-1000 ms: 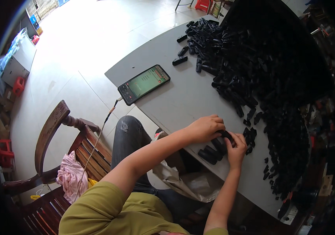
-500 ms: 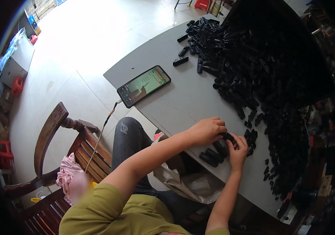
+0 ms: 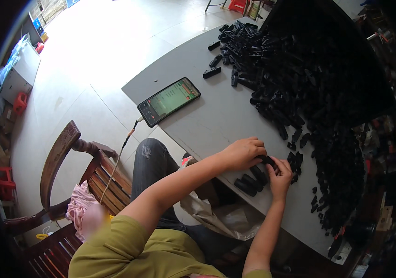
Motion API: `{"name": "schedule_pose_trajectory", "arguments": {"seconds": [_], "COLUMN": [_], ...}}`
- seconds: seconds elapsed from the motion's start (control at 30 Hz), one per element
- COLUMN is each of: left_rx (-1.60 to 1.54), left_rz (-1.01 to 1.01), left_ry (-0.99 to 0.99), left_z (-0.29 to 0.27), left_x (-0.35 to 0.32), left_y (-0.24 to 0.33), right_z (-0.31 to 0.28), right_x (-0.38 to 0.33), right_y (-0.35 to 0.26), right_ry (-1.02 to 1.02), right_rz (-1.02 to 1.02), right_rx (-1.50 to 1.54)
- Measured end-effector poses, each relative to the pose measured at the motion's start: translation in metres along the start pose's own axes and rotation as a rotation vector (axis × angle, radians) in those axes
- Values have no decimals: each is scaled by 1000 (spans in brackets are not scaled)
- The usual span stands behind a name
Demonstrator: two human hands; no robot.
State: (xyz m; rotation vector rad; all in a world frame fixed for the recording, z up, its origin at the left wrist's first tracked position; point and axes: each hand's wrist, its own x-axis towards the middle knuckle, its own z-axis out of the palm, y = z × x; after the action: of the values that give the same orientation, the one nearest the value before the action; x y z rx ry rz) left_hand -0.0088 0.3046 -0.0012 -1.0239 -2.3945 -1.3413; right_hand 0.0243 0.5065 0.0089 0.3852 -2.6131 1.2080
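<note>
A small black plastic part [image 3: 267,161] is held between my two hands just above the white table [image 3: 198,134]. My left hand [image 3: 246,153] closes on its left end, fingers bent over it. Thumb and fingers of my right hand [image 3: 280,174] pinch the other end. Fingers cover much of the part, so its full shape is hidden. Below my hands, near the table edge, several rounded black pieces [image 3: 248,184] lie side by side. Smaller black pieces [image 3: 295,162] sit just right of my right hand.
A large heap of black plastic parts [image 3: 281,78] spreads over the table's far and right side, beside a big black container [image 3: 337,55]. A phone [image 3: 170,102] with a cable lies at the left corner. A wooden chair [image 3: 68,157] stands left; a pale bag [image 3: 207,213] hangs below the edge.
Both hands stay almost in place, still holding the black part. The picture on the phone's screen has changed. The whole view has shifted very slightly.
</note>
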Motion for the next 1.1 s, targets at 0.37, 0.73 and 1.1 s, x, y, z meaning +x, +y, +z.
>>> {"name": "schedule_pose_trajectory", "arguments": {"seconds": [0.37,0.73,1.1], "left_rx": [-85,417,488], "left_rz": [-93,15,277], "left_ry": [41,141,-171], "left_z": [-6,-4,10], "left_x": [12,73,70], "left_y": [1,-14,11], "right_z": [-15,-64,-56], "right_x": [-22,-51,-40], "right_y": [-12,3,21], "right_ry": [-106,281,339], "right_rz": [-120,129,270], "right_rx": [-81,-147,-82]}}
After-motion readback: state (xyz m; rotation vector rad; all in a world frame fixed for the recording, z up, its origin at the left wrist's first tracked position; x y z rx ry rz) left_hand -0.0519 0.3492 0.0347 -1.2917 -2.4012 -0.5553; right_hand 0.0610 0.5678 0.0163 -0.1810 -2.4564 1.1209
